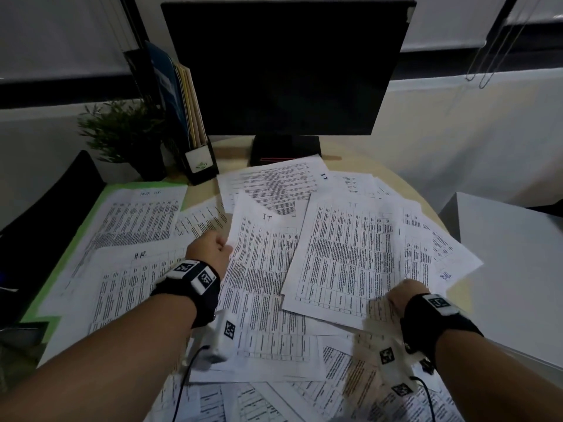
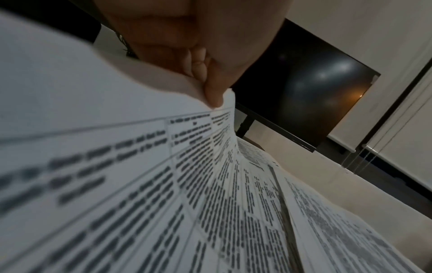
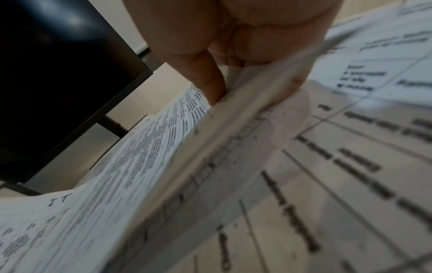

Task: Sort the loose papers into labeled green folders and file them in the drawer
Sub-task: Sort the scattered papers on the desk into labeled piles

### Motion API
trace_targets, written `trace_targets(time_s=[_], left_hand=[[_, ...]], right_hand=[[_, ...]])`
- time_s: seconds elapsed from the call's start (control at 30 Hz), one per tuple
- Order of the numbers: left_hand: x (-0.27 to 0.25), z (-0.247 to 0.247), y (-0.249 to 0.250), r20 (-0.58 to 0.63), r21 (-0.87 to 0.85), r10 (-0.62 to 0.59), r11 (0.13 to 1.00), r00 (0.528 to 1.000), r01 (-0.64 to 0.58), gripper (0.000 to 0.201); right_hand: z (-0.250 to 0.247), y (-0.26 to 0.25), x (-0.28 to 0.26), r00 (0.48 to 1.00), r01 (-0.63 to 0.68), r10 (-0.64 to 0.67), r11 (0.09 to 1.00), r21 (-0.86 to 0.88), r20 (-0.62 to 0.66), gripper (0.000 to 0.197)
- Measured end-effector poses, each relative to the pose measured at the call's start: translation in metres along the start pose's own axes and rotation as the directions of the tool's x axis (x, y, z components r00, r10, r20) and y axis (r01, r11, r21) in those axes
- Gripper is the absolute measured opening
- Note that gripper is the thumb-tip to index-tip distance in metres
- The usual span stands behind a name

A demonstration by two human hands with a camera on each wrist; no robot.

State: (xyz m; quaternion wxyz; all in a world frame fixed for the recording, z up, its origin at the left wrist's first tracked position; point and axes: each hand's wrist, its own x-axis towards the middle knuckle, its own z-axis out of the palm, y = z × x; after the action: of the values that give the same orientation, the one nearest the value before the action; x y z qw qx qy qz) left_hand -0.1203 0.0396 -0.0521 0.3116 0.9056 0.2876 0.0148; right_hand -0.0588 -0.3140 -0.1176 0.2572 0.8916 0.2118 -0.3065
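Loose printed sheets cover the table. My left hand [image 1: 226, 247] pinches the left edge of a sheet marked IT [image 1: 262, 263]; in the left wrist view the thumb [image 2: 211, 96] presses on that lifted edge of the sheet [image 2: 140, 184]. My right hand [image 1: 397, 295] grips the near edge of another table sheet [image 1: 350, 254], and in the right wrist view the thumb [image 3: 210, 86] lies on top of this raised, blurred sheet [image 3: 210, 147]. A green folder [image 1: 76, 226] lies open at the left under more sheets, beside one marked HR [image 1: 134, 278].
A dark monitor [image 1: 283, 65] stands at the back of the table on its base [image 1: 285, 149]. A black file holder [image 1: 199, 162] and a potted plant [image 1: 122, 129] are at the back left. A white cabinet top [image 1: 511, 269] sits at the right, a black chair [image 1: 45, 214] at the left.
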Motion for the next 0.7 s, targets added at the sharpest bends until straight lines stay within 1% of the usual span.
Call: trace_targets(time_s=[0.07,0.1,0.17,0.2,0.23,0.3,0.37,0.43,0.53,0.57,0.6,0.63,0.7], left_hand=[[0.002,-0.003,0.001,0.043,0.057,-0.024,0.998,0.999,0.022,0.025],[0.003,-0.005,0.001,0.078,0.08,-0.033,0.996,0.996,0.027,0.029],[0.004,-0.007,0.004,0.133,0.126,-0.014,0.992,0.991,-0.003,0.023],[0.004,-0.008,0.006,0.13,0.138,0.008,0.99,0.992,-0.026,0.017],[0.003,-0.01,0.009,0.105,0.13,0.028,0.991,0.994,-0.041,0.014],[0.001,-0.015,0.018,0.013,0.067,0.055,0.996,0.998,-0.056,0.022],[-0.002,-0.022,0.032,-0.081,0.064,0.105,0.993,0.991,-0.1,0.027],[-0.007,-0.032,0.05,-0.135,0.09,0.201,0.978,0.97,-0.19,0.026],[-0.013,-0.046,0.077,-0.235,0.071,0.328,0.945,0.915,-0.32,0.025],[-0.014,-0.051,0.084,-0.276,0.032,0.349,0.935,0.896,-0.354,0.025],[-0.015,-0.055,0.09,-0.313,-0.024,0.36,0.922,0.879,-0.386,0.024],[-0.015,-0.059,0.096,-0.337,-0.098,0.363,0.904,0.869,-0.416,0.023],[-0.016,-0.064,0.106,-0.355,-0.293,0.342,0.843,0.87,-0.451,0.018]], right_hand=[[-0.001,0.0,-0.001,1.0,0.022,-0.022,1.0,-0.011,0.0,0.028],[-0.002,0.0,-0.001,1.0,0.012,-0.012,1.0,-0.008,0.006,0.029],[-0.002,0.0,0.0,1.0,0.002,-0.002,1.0,0.022,0.002,0.03],[-0.003,0.0,-0.001,1.0,0.0,0.0,1.0,0.031,0.001,0.03],[-0.003,0.0,-0.001,1.0,-0.007,0.007,0.999,0.037,0.002,0.03],[-0.003,0.0,-0.001,1.0,-0.015,0.015,0.998,0.057,0.008,0.03],[-0.004,0.0,-0.003,1.0,-0.009,0.009,0.999,0.05,0.0,0.029],[-0.004,-0.002,-0.006,1.0,-0.017,0.018,0.999,0.034,-0.021,0.029],[-0.005,-0.003,-0.004,1.0,-0.014,0.014,1.0,0.022,0.0,0.032],[-0.006,-0.004,-0.007,1.0,-0.017,0.018,0.999,0.038,-0.013,0.034],[-0.004,-0.003,-0.009,0.998,-0.04,0.046,0.992,0.118,-0.053,0.034],[-0.004,-0.003,-0.011,0.994,-0.081,0.094,0.973,0.215,-0.052,0.033],[-0.003,-0.002,-0.011,0.99,-0.094,0.122,0.945,0.314,-0.069,0.032]])
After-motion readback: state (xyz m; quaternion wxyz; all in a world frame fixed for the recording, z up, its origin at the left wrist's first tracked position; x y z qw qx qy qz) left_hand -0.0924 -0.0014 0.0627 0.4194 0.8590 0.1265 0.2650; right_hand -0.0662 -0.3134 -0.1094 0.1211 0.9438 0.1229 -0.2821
